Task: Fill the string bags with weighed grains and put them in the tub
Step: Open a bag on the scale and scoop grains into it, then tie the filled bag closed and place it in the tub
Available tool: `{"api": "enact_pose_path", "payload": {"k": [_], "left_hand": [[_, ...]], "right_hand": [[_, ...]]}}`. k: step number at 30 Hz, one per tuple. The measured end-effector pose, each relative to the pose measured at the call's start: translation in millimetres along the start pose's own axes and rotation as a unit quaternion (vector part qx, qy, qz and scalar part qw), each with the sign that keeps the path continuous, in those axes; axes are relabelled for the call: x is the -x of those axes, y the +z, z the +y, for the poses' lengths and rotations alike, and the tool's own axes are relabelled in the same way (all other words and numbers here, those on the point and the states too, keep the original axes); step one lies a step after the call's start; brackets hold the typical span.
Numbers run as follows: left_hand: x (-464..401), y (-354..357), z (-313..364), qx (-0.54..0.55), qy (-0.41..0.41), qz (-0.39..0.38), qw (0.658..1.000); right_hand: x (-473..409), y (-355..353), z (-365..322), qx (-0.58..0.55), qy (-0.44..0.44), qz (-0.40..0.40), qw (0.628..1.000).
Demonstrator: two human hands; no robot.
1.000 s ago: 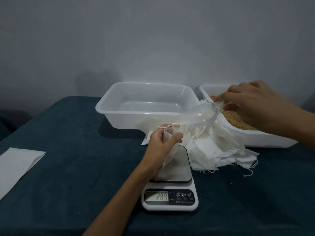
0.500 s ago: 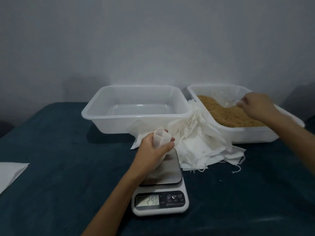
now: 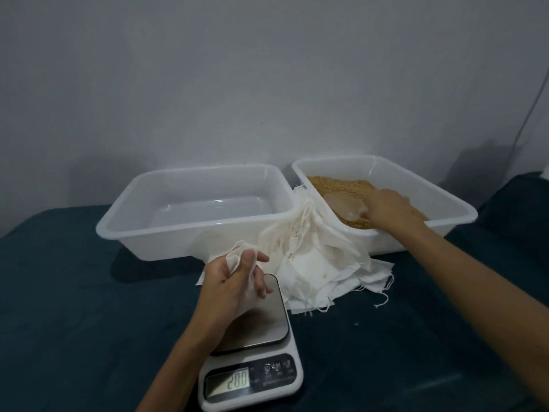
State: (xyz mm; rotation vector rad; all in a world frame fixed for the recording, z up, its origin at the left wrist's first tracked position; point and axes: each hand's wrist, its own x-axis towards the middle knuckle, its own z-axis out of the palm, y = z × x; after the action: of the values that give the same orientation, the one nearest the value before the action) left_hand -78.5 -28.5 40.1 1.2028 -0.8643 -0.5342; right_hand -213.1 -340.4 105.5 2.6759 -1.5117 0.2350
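Note:
My left hand [image 3: 234, 281] grips a small white string bag [image 3: 242, 257] over the steel platform of a white kitchen scale [image 3: 255, 379], whose display reads 280. My right hand [image 3: 389, 208] holds a clear plastic scoop [image 3: 344, 206] down in the brown grains [image 3: 341, 188] of the right white tub [image 3: 445, 200]. An empty white tub [image 3: 127, 224] stands to the left of it. A heap of white string bags [image 3: 320, 263] lies between the tubs and the scale.
Everything sits on a dark teal cloth-covered table [image 3: 74, 307] against a plain grey wall. A thin cable [image 3: 531, 105] hangs at the far right.
My right hand carried the scoop from over the held bag back to the grain tub and down onto the grains. The scale reading went from 289 to 280. The view shifted right.

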Motion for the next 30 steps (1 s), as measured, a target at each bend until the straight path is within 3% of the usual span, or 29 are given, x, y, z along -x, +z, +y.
{"api": "enact_pose_path", "payload": {"k": [2,4,5,7,9,11,17,22,27,30], "left_hand": [[0.3,2.0,-1.9,-0.002,-0.009,-0.013,1.000],[-0.4,3.7,-2.7,-0.008,-0.015,-0.029,0.999],[-0.5,4.3,-2.6,-0.007,-0.020,-0.037,0.999],[0.1,4.4,-2.2,-0.002,-0.035,-0.052,0.998],[1.8,2.2,-3.7,-0.019,-0.040,-0.061,0.997],[3.2,-0.9,-5.5,-0.043,-0.036,-0.058,0.997],[2.2,-2.6,-7.7,-0.040,-0.043,-0.058,0.997],[2.4,-4.6,-3.4,-0.032,-0.027,-0.058,0.997],[1.9,-0.7,-0.3,-0.013,-0.050,-0.078,0.996],[0.0,-2.3,3.7,-0.014,-0.055,-0.096,0.994]], "right_hand": [[12.9,-10.2,-14.2,-0.012,-0.066,0.106,0.992],[39.2,-20.0,-38.3,-0.193,-0.150,0.153,0.957],[56.2,-24.3,-53.1,-0.289,-0.186,0.119,0.931],[90.9,-27.8,-82.2,-0.405,-0.250,-0.029,0.879],[119.1,-26.3,-105.0,-0.433,-0.290,-0.135,0.843],[132.8,-23.0,-117.1,-0.451,-0.310,-0.187,0.816],[130.3,-12.4,-116.8,-0.568,-0.249,-0.216,0.754],[128.8,0.7,-113.2,-0.704,-0.173,-0.281,0.629],[116.8,10.5,-111.2,-0.828,-0.090,-0.234,0.502],[111.7,17.4,-111.4,-0.862,-0.068,-0.206,0.458]]}}
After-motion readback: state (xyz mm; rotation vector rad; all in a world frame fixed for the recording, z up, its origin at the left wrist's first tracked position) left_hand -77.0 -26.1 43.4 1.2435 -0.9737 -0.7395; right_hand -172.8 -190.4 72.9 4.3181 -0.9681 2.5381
